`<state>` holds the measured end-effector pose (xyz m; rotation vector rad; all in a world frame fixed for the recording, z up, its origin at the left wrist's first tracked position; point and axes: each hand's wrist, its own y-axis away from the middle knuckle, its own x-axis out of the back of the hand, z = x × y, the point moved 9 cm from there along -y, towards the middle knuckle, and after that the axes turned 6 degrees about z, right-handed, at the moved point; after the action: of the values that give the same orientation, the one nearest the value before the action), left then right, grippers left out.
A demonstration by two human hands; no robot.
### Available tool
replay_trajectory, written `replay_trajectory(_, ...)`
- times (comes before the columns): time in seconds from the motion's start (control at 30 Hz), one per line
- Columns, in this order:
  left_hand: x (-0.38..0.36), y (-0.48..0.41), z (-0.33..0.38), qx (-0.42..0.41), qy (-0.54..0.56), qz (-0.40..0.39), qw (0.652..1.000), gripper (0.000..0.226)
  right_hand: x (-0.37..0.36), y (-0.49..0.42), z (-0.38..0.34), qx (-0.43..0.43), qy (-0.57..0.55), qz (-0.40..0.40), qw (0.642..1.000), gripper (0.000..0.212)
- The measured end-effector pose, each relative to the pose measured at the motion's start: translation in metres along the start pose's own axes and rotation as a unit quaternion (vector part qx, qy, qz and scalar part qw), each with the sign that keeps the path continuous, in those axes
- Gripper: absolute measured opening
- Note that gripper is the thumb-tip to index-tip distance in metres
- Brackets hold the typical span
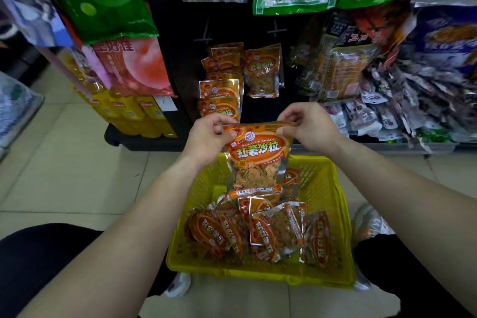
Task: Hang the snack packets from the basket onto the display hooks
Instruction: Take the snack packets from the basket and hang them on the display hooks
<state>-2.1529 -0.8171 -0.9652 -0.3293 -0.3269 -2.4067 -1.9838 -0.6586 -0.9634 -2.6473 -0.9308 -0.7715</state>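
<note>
An orange snack packet (pixel 258 160) hangs upright above the yellow basket (pixel 327 188). My left hand (pixel 209 137) pinches its top left corner and my right hand (pixel 309 126) pinches its top right corner. Several more orange packets (pixel 260 232) lie in the basket on the floor. On the black display panel behind, a column of the same packets (pixel 220 90) hangs at the left and one packet (pixel 263 72) hangs to its right. Two bare hooks (pixel 205 33) stick out above them, the second bare hook (pixel 276 29) further right.
Green and pink bags (pixel 124 41) hang at the left, with yellow boxes (pixel 139 113) under them. Dark and mixed snack packets (pixel 387 90) crowd the right shelf. Tiled floor lies at the left. My knees flank the basket.
</note>
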Motion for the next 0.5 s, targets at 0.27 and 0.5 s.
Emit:
replay_trajectory(0.27, 0.001, -0.001, -0.004, -0.002, 0.0, 0.019, 1.0, 0.015, 0.0, 0.004, -0.005, 0.009, -0.013, -0.013, 1.0, 0.014)
replay_trajectory(0.5, 0.007, -0.007, -0.007, 0.016, 0.029, 0.037, 0.999, 0.025, -0.012, 0.002, -0.006, -0.03, -0.136, -0.012, 0.99, 0.01)
